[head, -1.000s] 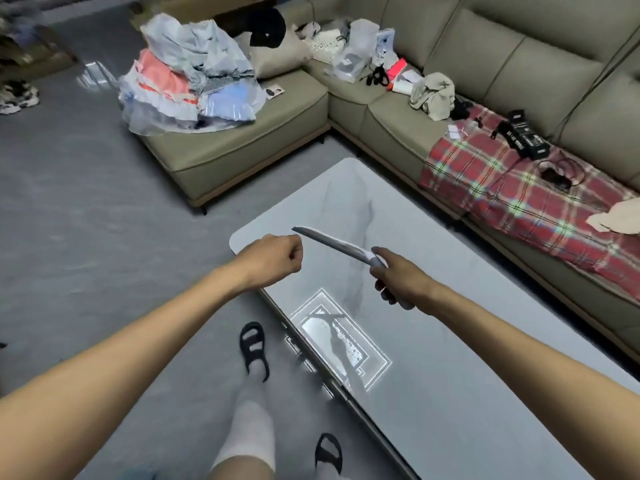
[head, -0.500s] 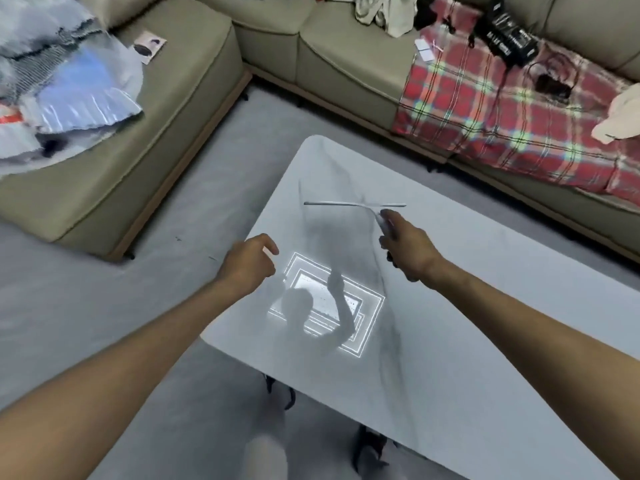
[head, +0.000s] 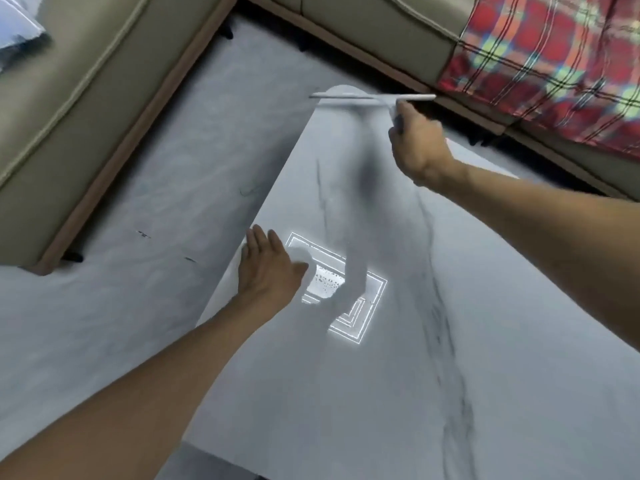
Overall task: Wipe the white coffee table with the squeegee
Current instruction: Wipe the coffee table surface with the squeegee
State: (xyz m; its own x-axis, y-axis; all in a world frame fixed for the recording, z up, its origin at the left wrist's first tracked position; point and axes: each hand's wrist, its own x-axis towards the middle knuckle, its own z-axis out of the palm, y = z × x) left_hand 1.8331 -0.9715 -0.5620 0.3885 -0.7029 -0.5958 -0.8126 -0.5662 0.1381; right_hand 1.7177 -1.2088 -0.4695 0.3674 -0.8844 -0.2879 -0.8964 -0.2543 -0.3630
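The white coffee table (head: 363,393) has a glossy marbled top with grey veins and fills the lower right of the head view. My right hand (head: 417,150) is shut on the handle of the white squeegee (head: 370,98). Its long thin blade lies level across the table's far rounded corner; whether it touches the top I cannot tell. My left hand (head: 268,271) is open, fingers spread, resting flat near the table's left edge beside a bright rectangular light reflection.
An olive sofa section (head: 86,98) stands to the left and another (head: 363,26) along the back, close to the table's far corner. A red plaid blanket (head: 554,64) covers the seat at upper right. Grey floor (head: 138,271) lies between sofa and table.
The view has tilted down and closer over the table. My right hand has carried the squeegee out to the far corner. My left hand has opened from a loose fist and come down on the tabletop.
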